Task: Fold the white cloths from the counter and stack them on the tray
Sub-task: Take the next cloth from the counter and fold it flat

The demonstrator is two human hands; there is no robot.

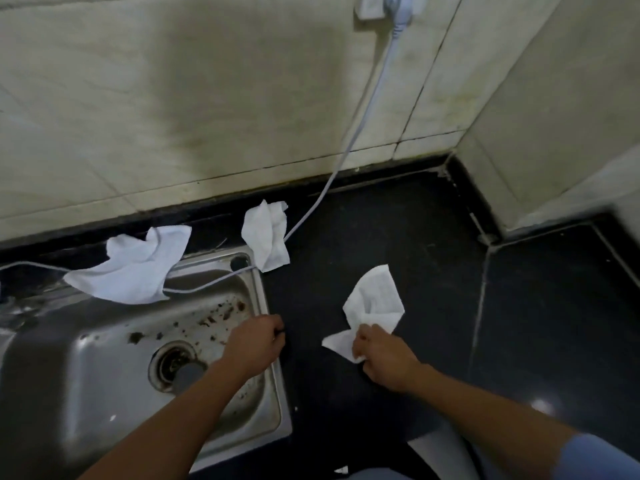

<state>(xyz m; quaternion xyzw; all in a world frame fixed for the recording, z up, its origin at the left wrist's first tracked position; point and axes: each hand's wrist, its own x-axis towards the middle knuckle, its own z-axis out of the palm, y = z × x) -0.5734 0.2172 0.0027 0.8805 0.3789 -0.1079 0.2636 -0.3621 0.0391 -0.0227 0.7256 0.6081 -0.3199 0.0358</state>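
Three white cloths lie around a dark counter (398, 237). My right hand (381, 358) grips a crumpled cloth (374, 303) near the counter's middle, bunched in its fingers. My left hand (258, 344) hovers at the sink's right rim with fingers curled, holding nothing that I can see. A second cloth (266, 235) lies crumpled at the back beside the sink corner. A larger third cloth (133, 271) drapes over the sink's back rim. No tray is in view.
A dirty steel sink (266, 306) with a drain fills the left. A pale power cable (360, 119) runs from a wall socket down across the counter and the sink's back edge. Tiled walls close the back and right.
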